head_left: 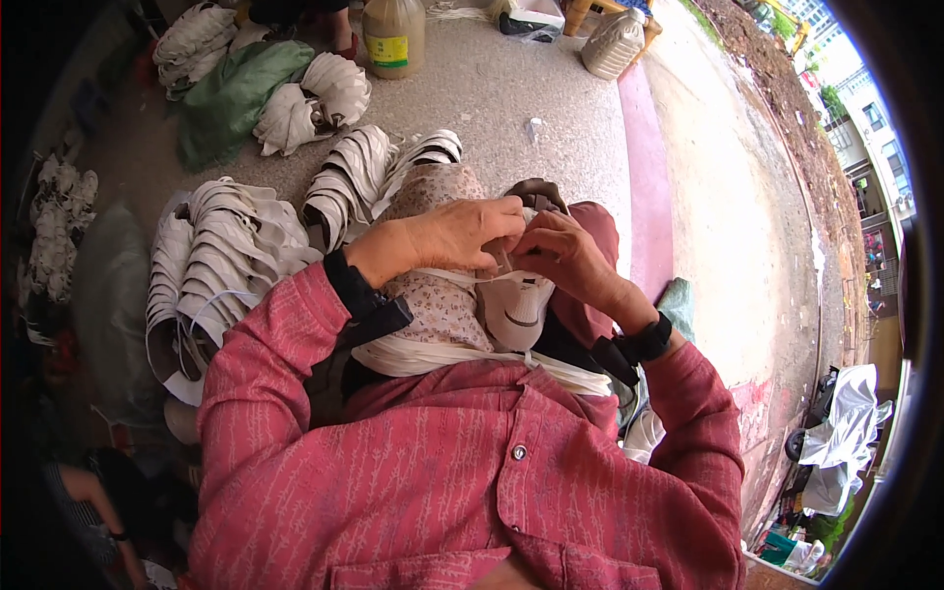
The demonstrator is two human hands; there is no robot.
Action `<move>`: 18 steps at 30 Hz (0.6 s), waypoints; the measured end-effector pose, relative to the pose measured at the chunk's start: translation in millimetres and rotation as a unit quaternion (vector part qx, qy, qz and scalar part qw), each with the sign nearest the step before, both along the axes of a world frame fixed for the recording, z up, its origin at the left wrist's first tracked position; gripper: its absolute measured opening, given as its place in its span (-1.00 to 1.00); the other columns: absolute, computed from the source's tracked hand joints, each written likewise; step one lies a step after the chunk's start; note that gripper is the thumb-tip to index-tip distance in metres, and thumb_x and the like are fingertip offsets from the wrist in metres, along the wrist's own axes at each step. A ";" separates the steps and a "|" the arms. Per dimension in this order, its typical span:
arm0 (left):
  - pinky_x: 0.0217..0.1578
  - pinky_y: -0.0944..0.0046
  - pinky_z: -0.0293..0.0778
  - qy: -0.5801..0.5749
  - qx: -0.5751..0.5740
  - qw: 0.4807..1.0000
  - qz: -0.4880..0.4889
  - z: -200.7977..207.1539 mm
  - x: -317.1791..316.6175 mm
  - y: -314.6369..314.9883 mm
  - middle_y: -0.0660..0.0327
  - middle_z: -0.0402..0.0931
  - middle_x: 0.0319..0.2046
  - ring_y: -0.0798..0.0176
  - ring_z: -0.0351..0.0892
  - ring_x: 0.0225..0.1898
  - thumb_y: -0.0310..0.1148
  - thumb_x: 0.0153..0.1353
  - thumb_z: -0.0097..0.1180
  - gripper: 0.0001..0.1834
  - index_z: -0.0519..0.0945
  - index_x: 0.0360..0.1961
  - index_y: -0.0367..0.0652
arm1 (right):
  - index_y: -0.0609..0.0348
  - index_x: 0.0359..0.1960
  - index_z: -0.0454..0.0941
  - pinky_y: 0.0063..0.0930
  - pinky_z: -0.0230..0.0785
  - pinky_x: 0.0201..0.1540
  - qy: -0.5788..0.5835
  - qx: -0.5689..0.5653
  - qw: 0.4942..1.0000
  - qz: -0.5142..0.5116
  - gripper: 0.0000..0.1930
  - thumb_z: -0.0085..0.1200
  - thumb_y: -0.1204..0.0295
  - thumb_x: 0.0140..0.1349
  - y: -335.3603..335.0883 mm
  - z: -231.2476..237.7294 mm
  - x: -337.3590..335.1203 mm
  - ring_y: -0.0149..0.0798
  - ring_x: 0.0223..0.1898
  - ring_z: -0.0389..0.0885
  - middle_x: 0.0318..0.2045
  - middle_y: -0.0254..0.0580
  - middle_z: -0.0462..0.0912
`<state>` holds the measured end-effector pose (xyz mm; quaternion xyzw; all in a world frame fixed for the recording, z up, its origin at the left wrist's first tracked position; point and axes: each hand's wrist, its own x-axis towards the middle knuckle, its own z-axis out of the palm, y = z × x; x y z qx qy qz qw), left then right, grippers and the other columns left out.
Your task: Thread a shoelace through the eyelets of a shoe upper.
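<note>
On my lap, over a floral apron (433,305), rests a pale shoe upper (513,307) with a dark curved line on it. Both hands meet at the top of this upper. My left hand (462,234) is closed in a pinch around a thin white lace (505,260). My right hand (570,251) is closed too, its bent fingers gripping the upper's edge; the exact pinch point is hidden. A dark brown lining (538,194) shows behind the fingers. A bundle of white laces (433,358) lies across my waist.
Stacked white shoe uppers (231,265) stand on the left, with another stack (352,177) ahead. Farther off are a green sack (241,98), a jug of brownish liquid (394,39) and a pale plastic jug (614,44). Part of another person's arm (98,501) appears at lower left.
</note>
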<state>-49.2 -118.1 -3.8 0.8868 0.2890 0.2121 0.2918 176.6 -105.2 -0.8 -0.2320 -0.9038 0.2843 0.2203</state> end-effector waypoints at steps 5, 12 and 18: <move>-0.31 0.22 0.42 -0.050 -0.051 0.997 0.022 -6.1 2.7 -1.8 0.22 0.31 -0.33 0.19 0.49 -0.29 -0.49 -0.14 0.36 -0.65 0.40 -0.40 -0.19 | 0.03 -0.39 0.61 -0.33 0.29 -0.09 -0.027 0.012 0.999 0.017 -0.86 0.25 0.49 -0.03 3.7 -10.8 -4.9 -0.20 -0.24 0.47 -0.39 -0.31 0.49; -0.31 0.31 0.42 -0.114 -0.115 0.987 0.023 -16.3 4.0 -1.6 0.22 0.31 -0.33 0.25 0.46 -0.32 -0.47 -0.10 0.34 -0.74 0.49 -0.40 -0.19 | 0.06 -0.43 0.58 -0.24 0.27 -0.09 -0.095 0.162 0.981 -0.041 -0.94 0.17 0.44 0.03 7.1 1.7 0.0 -0.14 -0.24 0.50 -0.36 -0.29 0.50; -0.26 0.26 0.46 -0.030 -0.082 0.993 0.079 1.6 22.4 -14.7 0.18 0.35 -0.33 0.22 0.49 -0.24 -0.27 -0.08 0.33 -0.80 0.62 -0.47 -0.15 | 0.22 -0.34 0.53 -0.30 0.38 -0.27 -0.030 0.092 0.947 -0.305 -0.87 0.05 0.40 0.26 41.1 38.5 57.5 -0.13 -0.28 0.58 -0.29 -0.20 0.56</move>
